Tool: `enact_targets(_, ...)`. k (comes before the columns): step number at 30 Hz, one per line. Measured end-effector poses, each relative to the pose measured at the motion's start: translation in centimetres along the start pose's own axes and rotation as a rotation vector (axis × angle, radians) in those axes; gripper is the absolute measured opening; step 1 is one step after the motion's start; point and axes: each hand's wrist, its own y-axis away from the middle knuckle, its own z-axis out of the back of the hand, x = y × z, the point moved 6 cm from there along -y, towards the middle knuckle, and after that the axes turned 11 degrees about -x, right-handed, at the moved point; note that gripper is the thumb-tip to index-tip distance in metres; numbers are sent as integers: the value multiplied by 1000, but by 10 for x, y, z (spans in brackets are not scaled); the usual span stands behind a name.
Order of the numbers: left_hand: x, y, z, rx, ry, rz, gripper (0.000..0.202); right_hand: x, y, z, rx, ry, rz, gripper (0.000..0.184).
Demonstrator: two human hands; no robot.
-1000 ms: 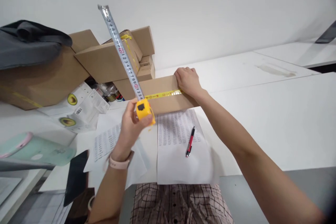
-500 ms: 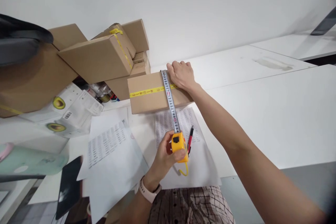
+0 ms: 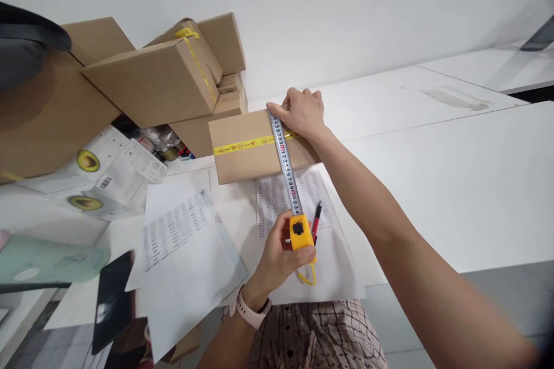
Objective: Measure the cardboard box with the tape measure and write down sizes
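A cardboard box with yellow printed tape lies in front of me, over a printed sheet. My left hand is closed around the yellow case of a tape measure on the near side of the box. Its silver blade runs out across the box top to the far edge. There my right hand presses on the blade's end and the box edge, thumb across the end, fingers curled over the far side. A red and black pen lies on the sheet beside the case.
Several cardboard boxes are stacked at the back left, with white avocado-printed packages below. More printed papers, a black tablet-like slab and a mint-green bottle lie at left. The white table stretches right.
My right thumb has swung left over the blade's end, and its fingers have opened from a tighter curl. The tape case has moved slightly right in view; the blade stays stretched across the box.
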Motion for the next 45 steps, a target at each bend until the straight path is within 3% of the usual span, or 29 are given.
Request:
enact_targets(4,3,-2,-1,-20,5,17,75,-4,1,-4,30,23,9,53)
enact_targets(8,6,5,5,29,-22,-5,76,-4,0,-3,-30,-34,44,66)
enact_targets(13,24,30,25,20,-22,-34,82,9,14,16,-27,39,32,74)
enact_targets(19,44,51,37,-11,-103,-26,80,27,83,54,-84,113,-23,71)
enact_targets(22,43,51,36,3,-188,-61,80,26,130,60,-42,113,-49,65)
enact_targets(25,36,51,32,23,-237,-87,79,20,157,68,31,31,-90,58)
enact_targets(27,31,54,28,43,-291,-101,78,14,159,86,35,-137,-200,58)
enact_targets(30,26,63,18,105,-465,-149,78,7,150,128,-66,-573,-446,67)
enact_targets(32,23,70,11,153,-564,-216,78,13,143,157,-130,-770,-457,64)
enact_targets(35,19,77,4,204,-606,-322,79,23,147,196,-274,-729,-364,42)
enact_targets(38,15,82,3,223,-594,-394,78,22,168,216,-422,-590,-379,32)
enact_targets(41,16,88,8,173,-560,-399,90,21,198,219,-466,-577,-428,33)
enact_targets(43,17,92,12,113,-527,-385,101,25,218,206,-340,-625,-435,29)
enact_targets(45,18,96,17,56,-500,-393,107,33,238,184,-121,-657,-396,24)
